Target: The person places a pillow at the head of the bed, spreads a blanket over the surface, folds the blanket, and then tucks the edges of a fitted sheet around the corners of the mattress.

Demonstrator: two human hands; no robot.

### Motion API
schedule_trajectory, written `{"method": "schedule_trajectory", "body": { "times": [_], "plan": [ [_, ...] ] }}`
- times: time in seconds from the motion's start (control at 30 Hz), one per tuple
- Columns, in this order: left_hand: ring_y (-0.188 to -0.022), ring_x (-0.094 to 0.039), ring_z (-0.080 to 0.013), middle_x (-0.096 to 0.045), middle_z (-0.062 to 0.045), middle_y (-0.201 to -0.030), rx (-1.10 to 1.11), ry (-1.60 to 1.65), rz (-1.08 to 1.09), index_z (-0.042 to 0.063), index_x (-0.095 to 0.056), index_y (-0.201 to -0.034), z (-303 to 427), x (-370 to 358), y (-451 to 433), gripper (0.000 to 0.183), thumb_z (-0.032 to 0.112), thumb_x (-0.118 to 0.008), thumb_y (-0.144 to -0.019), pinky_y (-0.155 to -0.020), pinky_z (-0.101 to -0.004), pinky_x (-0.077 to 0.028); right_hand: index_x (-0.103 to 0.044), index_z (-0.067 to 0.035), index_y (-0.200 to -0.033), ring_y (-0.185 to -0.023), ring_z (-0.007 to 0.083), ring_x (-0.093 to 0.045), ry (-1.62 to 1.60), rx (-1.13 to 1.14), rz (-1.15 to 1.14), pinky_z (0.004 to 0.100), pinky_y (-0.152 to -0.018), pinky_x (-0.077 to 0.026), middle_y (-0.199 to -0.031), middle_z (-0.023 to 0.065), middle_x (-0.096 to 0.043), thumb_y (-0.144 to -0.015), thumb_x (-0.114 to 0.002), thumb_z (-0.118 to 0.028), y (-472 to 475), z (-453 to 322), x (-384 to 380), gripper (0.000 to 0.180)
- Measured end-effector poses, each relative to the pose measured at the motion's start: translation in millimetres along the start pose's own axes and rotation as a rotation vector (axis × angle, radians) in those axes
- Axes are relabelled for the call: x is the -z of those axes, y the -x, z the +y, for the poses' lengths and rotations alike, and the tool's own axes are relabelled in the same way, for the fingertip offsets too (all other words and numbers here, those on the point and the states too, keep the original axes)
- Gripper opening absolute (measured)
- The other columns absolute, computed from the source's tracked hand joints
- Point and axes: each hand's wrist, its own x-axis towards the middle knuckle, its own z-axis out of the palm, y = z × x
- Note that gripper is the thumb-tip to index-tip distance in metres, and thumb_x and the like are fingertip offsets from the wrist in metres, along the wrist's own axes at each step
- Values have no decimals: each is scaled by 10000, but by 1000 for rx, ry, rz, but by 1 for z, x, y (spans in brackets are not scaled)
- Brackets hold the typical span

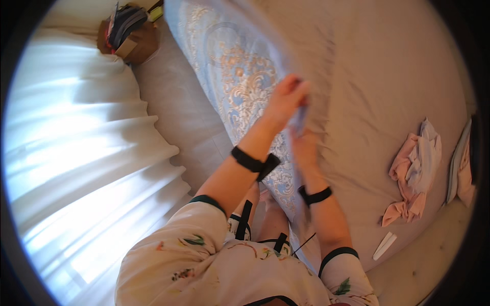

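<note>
A pale pinkish-grey bed sheet [367, 114] covers most of the bed in front of me. Its near edge is lifted off the blue-and-gold patterned mattress [245, 76]. My left hand [289, 95] grips that raised edge, fingers curled round the fabric. Just below and to the right, my right hand [305, 147] holds the same edge, blurred by movement. A short strip of lavender-looking cloth runs between both hands. Black bands circle both wrists.
Crumpled pink and grey cloth [415, 172] and a white strip-like object [384, 245] lie on the bed at right, near a tufted headboard [417, 264]. White curtains [84, 153] hang at left. A brown bag [143, 44] stands on the floor.
</note>
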Motion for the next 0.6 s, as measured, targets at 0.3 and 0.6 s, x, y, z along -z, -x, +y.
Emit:
{"method": "schedule_trajectory", "body": {
  "times": [0.3, 0.6],
  "plan": [
    [-1147, -389, -397, -383, -275, -1229, 192, -1251, 871, -66, -396, -1216, -17, 218, -64, 901, 549, -690, -627, -952, -438, -349, -504, 42, -1156, -1026, 171, -532, -663, 8, 640, 252, -894, -401, -1128, 94, -564, -821, -579, -83, -27, -63, 249, 365],
    [-824, -601, -362, -641, -167, -841, 101, -1601, 379, 67, -610, -879, 33, 267, -124, 337, 386, -546, -793, -714, -442, -468, -520, 47, -1157, -1086, 173, -498, -509, -35, 895, 267, -931, -361, -1174, 91, -545, -860, -534, -143, -15, -123, 264, 353]
  ]
}}
